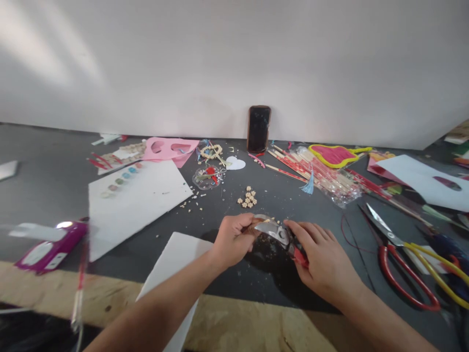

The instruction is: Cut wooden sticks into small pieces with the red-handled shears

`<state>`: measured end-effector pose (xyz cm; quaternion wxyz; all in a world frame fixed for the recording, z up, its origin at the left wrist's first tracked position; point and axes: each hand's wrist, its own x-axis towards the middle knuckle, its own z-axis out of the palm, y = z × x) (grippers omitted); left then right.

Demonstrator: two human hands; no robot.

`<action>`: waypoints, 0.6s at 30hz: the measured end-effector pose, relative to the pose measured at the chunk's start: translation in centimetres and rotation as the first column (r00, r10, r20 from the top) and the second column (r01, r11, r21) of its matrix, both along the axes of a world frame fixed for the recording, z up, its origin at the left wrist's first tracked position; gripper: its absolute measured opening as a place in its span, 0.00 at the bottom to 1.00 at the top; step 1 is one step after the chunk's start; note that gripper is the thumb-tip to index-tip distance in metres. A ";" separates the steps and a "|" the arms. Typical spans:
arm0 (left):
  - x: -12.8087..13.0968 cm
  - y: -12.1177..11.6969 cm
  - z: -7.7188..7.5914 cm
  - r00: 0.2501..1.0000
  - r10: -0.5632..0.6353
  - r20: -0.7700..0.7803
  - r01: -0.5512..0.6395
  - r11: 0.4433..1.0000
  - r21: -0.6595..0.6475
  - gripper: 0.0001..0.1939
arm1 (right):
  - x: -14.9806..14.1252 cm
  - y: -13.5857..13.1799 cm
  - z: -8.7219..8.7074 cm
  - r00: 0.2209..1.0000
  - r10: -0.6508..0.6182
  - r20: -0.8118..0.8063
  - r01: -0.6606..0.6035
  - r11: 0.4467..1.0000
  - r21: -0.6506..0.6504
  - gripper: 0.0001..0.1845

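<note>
My right hand is wrapped round red-handled pruning shears, whose metal jaws point left. In front of the jaws, my left hand is closed in a pinch on a small pale wooden piece. That piece reaches between the blades, and the fingers hide most of it. Just beyond the hands lies a little heap of pale flower-shaped wooden bits. Crumbs and chips are scattered on the dark tabletop beneath the shears.
A phone leans upright against the wall. Bagged sticks, a pink-and-yellow piece and large scissors lie to the right. White boards, pink cut-out paper and a purple glue gun are on the left.
</note>
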<state>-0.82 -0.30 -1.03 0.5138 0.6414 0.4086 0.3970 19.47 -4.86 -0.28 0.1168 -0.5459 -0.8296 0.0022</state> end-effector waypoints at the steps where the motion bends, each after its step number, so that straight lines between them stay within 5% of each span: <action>1: 0.0 0.0 -0.1 1.000 -0.002 -0.005 0.002 1.000 0.002 0.09 | 0.0 -0.1 0.0 1.000 0.003 0.002 -0.003 1.000 -0.002 0.28; 18: 0.6 0.0 0.2 0.988 0.150 0.018 -0.151 0.986 0.063 0.09 | -0.4 0.1 -0.1 0.999 -0.044 -0.001 0.044 0.998 0.033 0.27</action>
